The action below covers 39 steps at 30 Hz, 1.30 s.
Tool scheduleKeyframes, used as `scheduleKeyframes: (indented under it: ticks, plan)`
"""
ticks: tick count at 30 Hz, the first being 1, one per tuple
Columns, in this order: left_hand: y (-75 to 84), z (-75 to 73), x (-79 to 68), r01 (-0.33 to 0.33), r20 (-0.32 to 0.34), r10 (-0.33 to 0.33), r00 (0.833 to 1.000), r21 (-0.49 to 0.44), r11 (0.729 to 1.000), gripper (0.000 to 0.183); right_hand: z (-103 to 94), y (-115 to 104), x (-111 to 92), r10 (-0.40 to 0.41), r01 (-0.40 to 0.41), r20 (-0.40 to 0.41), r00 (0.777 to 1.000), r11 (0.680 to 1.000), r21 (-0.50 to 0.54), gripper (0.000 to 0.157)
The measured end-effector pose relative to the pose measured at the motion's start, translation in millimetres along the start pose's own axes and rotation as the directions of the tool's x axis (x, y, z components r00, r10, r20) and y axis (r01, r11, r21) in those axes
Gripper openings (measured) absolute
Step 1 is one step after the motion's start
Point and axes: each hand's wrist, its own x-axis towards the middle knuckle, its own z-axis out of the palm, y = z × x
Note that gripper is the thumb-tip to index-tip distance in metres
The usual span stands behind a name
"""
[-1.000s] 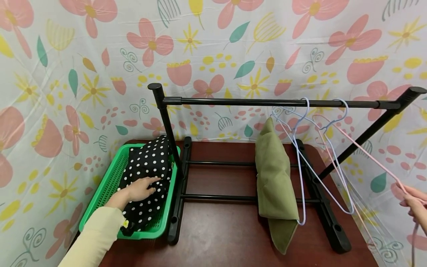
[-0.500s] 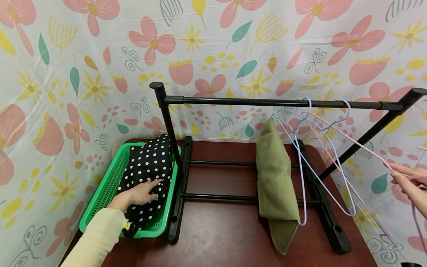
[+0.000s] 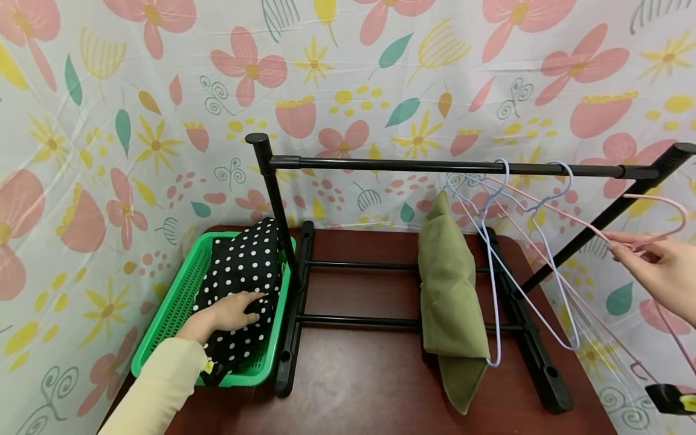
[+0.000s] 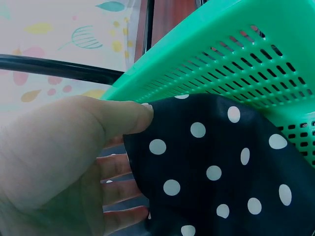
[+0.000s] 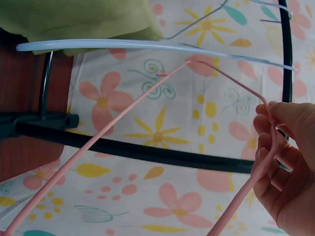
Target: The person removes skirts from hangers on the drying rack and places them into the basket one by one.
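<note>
While the left hand (image 3: 231,311), its fingers loosely extended, rests on the black, white-dotted cloth (image 3: 244,263) inside the green perforated plastic basket (image 3: 182,290), the right hand (image 3: 667,272), to the right of the olive fabric (image 3: 448,290) hung on the black tubular rack (image 3: 380,164), pinches a slim pink hanger (image 5: 236,201) near its hook. The step in hand looks like readying that hanger for the dotted cloth; the next move seems to call for steadying the hook and bringing cloth and hanger together.
</note>
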Motion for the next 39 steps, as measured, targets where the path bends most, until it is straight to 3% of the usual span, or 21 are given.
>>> scheduleKeyframes:
  ticks: [4,9,13,17,21,28,34,39]
  plan:
    - [2.3,-1.1,0.5,0.038,0.052,-0.036,0.998,-0.028,0.999,0.052,0.4,-4,11,-0.01,0.016,0.046,0.999,0.991,-0.135,0.023]
    - [0.8,4.1,1.3,0.084,0.113,-0.077,0.991,-0.057,0.995,0.059,-0.1,-9,29,0.059,-0.028,0.116,0.992,0.968,-0.249,0.033]
    - [-2.6,10.6,1.1,0.071,0.113,-0.066,0.991,-0.038,0.997,0.063,0.5,-11,41,0.107,-0.052,0.179,0.978,0.957,-0.285,0.034]
    - [-4.1,14.1,1.3,0.066,0.104,-0.061,0.993,-0.039,0.997,0.066,3.1,-12,47,0.102,-0.041,0.19,0.977,0.954,-0.298,0.035]
    - [-2.2,12.7,2.1,0.03,0.041,-0.029,0.999,-0.034,0.999,0.062,5.8,-13,51,0.088,-0.032,0.173,0.981,0.953,-0.302,0.046]
    - [3.0,6.0,-0.1,-0.021,-0.093,0.02,0.995,-0.011,1.0,0.052,11.7,-14,58,0.082,-0.019,0.201,0.976,0.955,-0.296,0.048]
    - [12.7,0.4,-4.4,-0.067,-0.171,0.069,0.983,0.017,0.998,0.045,19.8,-11,64,0.108,-0.038,0.239,0.965,0.959,-0.281,0.039]
    - [23.4,-0.8,-4.7,-0.108,-0.255,0.12,0.959,0.062,0.992,0.038,25.4,-10,68,0.099,-0.031,0.235,0.967,0.96,-0.277,0.039]
